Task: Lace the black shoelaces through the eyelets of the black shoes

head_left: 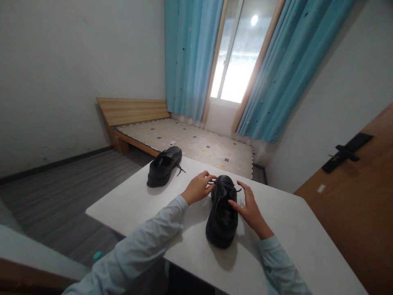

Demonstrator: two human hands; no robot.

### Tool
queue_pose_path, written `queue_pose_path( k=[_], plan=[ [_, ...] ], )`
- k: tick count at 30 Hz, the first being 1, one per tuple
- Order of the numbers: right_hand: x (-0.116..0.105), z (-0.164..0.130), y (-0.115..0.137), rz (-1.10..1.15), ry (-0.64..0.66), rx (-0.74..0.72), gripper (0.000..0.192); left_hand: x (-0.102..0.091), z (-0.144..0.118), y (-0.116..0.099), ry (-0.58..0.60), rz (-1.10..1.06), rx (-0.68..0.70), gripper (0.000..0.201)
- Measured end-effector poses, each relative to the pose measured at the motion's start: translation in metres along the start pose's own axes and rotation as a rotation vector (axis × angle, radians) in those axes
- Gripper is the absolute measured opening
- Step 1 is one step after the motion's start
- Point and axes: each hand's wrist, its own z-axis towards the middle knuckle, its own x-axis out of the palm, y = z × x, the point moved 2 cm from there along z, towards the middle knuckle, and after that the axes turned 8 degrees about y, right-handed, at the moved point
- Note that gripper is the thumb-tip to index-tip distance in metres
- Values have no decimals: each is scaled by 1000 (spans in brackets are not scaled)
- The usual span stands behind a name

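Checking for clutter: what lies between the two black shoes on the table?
Head view: only bare white table separates the far shoe from the near shoe, besides the left hand.

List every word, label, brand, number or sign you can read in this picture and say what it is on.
No text can be read.
White tag at the heel of the far shoe: dark marks, too small to read.
Near shoe, between the left hand and right hand: no brand shows.
Pale sticker on the door: blurred, no text to make out.

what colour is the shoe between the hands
Black, laces included; the shoe shows best in the head view.
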Motion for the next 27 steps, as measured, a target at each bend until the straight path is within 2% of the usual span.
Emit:
queue_pose_path(
  k=[5, 11, 21, 27],
  plan=[
    [0, 0, 1, 5, -1, 7, 66, 9, 0, 5, 57, 112, 12, 19],
    [1, 2, 1, 11, 16, -17, 60, 11, 2, 5, 85, 109, -18, 14],
    [2, 1, 0, 2, 42, -7, 46, 10, 3, 4, 44, 41, -54, 12],
    [2, 1, -1, -1, 52, -7, 44, 10, 6, 9, 3, -26, -102, 12]
  ],
)
